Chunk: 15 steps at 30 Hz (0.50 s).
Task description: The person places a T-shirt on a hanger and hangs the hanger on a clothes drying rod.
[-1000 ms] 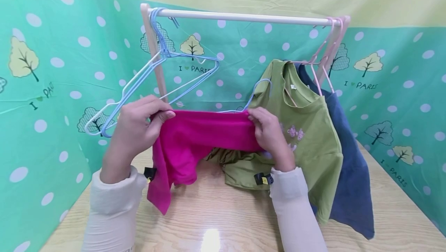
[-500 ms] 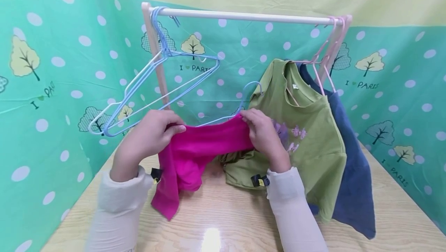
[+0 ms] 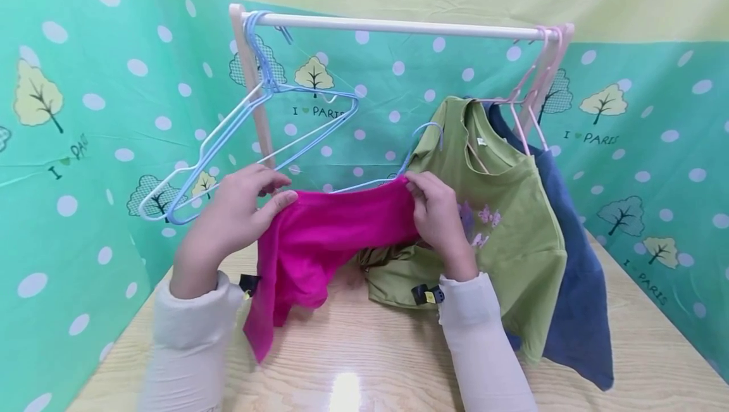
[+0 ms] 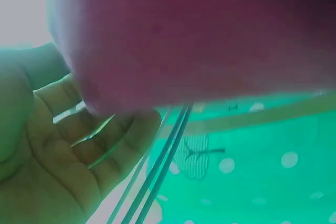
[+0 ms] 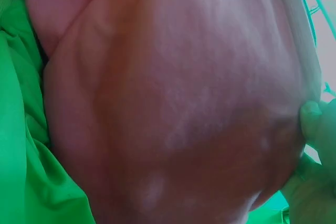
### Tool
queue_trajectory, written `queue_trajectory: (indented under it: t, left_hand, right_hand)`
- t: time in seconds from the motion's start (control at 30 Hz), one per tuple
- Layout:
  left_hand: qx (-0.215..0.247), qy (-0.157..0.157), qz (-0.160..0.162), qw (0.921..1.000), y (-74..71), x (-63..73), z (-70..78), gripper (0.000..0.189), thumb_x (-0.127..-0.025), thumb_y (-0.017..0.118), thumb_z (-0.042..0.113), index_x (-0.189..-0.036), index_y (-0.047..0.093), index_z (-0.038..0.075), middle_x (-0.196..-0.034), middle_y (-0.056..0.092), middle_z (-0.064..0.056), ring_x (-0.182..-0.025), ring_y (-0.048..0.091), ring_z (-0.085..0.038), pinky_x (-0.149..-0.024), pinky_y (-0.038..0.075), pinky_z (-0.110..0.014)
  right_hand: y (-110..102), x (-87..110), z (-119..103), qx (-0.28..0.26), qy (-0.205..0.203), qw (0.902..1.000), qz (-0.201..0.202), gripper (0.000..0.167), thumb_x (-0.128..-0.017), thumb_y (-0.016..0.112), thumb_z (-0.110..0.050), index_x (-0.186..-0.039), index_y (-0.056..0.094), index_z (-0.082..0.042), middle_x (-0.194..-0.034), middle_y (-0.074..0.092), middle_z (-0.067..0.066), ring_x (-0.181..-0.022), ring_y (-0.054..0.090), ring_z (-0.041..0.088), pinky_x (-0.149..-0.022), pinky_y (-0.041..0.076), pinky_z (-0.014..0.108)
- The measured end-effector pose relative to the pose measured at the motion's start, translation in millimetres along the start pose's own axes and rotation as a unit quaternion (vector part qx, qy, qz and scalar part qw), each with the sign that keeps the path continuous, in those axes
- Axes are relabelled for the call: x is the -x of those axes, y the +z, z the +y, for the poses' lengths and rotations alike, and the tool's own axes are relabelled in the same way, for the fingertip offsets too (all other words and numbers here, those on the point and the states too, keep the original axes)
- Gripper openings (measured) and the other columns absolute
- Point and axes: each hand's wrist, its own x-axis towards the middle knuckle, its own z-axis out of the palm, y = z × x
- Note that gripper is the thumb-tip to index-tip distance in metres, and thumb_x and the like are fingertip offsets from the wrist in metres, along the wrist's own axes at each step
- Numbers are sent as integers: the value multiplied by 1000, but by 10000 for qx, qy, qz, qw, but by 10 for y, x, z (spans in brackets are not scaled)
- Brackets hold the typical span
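Observation:
A magenta garment (image 3: 342,216), its full shape hidden by folds, is spread between both hands above the table. My left hand (image 3: 233,209) holds its upper left corner, thumb in front; in the left wrist view the fingers (image 4: 107,156) lie behind the cloth. The right hand (image 3: 438,216) pinches the upper right corner between thumb and fingers. Behind the top edge runs a light blue hanger (image 3: 364,184), its hook rising beside the right hand; its lower part is hidden by the cloth. In the right wrist view the garment (image 5: 199,77) fills most of the frame.
A small clothes rack (image 3: 398,24) stands on the wooden table (image 3: 353,349). Several blue and white hangers (image 3: 273,89) hang at its left end. At the right, a green shirt (image 3: 512,209) and a dark blue garment (image 3: 575,273) hang on pink hangers (image 3: 524,127). Patterned curtain surrounds everything.
Both hands dipped and came closer together, then the left rose and shifted left again. The left thumb and index finger stand wider apart now. The hanger hook swung left, then back right.

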Motion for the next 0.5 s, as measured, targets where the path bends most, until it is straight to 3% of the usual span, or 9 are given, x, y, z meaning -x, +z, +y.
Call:
queue_trajectory:
  t: [0.1, 0.27, 0.4, 0.5]
  left_hand:
    - [-37, -315, 66, 9995, -72, 43, 39, 39, -97, 74, 24, -126, 67, -1, -108, 66, -13, -98, 65, -33, -86, 54, -52]
    - [-428, -826, -126, 9956, -151, 106, 161, 78, -88, 80, 47, -146, 51, 2, -113, 60, -13, -99, 59, -32, -80, 52, -51]
    - [-732, -965, -321, 9921, -177, 138, 236, 84, -87, 83, 35, -150, 42, -2, -118, 58, -20, -100, 56, -36, -81, 53, -54]
    - [-831, -1051, -286, 9906, -173, 137, 268, 69, -89, 80, 18, -144, 47, -6, -119, 62, -24, -98, 63, -38, -81, 55, -56]
  right_hand:
    - [13, -4, 3, 60, 74, 9995, 295, 17, -101, 59, 1, -110, 73, 7, -97, 71, 18, -87, 68, 30, -78, 57, 41]
    - [35, -21, -14, 162, 307, 9968, 724, 17, -101, 60, -1, -110, 73, 7, -98, 71, 20, -88, 68, 32, -80, 56, 42]
    - [38, -26, -27, 244, 562, 9930, 1008, 17, -102, 60, -3, -108, 73, 6, -97, 71, 20, -86, 67, 33, -79, 55, 44]
    - [26, -28, -38, 281, 721, 9906, 1125, 17, -102, 60, -3, -107, 73, 6, -95, 70, 20, -84, 66, 33, -77, 54, 44]
